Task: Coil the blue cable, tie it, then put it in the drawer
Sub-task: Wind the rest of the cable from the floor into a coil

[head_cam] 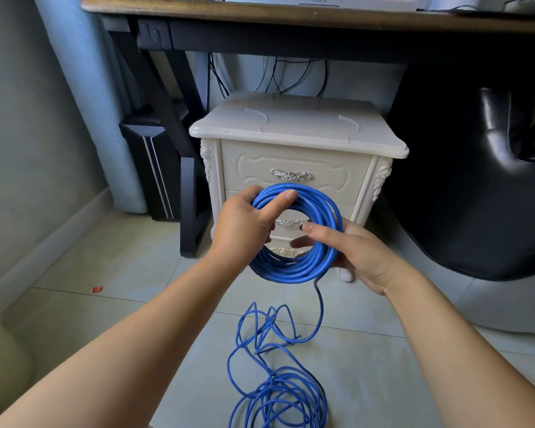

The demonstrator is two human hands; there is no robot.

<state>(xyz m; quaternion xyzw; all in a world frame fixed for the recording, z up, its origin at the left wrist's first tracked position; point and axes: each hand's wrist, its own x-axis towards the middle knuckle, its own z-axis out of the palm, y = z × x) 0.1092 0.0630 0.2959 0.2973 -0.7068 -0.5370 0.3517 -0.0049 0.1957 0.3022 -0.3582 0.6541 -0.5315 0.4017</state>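
Clearly the coiling step is in hand, and it is not finished. Nearest to the camera, a long loose part of the blue cable [275, 387] lies in a tangled heap on the tiled floor [136, 319], and one strand rises from it to the coil [291, 271] held in the air above.

The left hand [244, 223] grips the upper left of this coil, with the thumb laid over the top of the loops. The right hand [352, 251] is curled around the right side, with one finger across the front of the loops.

Behind the coil stands a cream cabinet [291, 128]. Its top drawer [322, 183] is closed, and so, I think, is the one under it, half hidden by the coil. Further back is a dark worktop [291, 17].

The next move, I judge, calls for the right hand to draw up more of the loose strand and lay it as a new loop, while the left hand keeps the loops together. The heap may knot, so a slow pull is better. Tying and opening a drawer come after.
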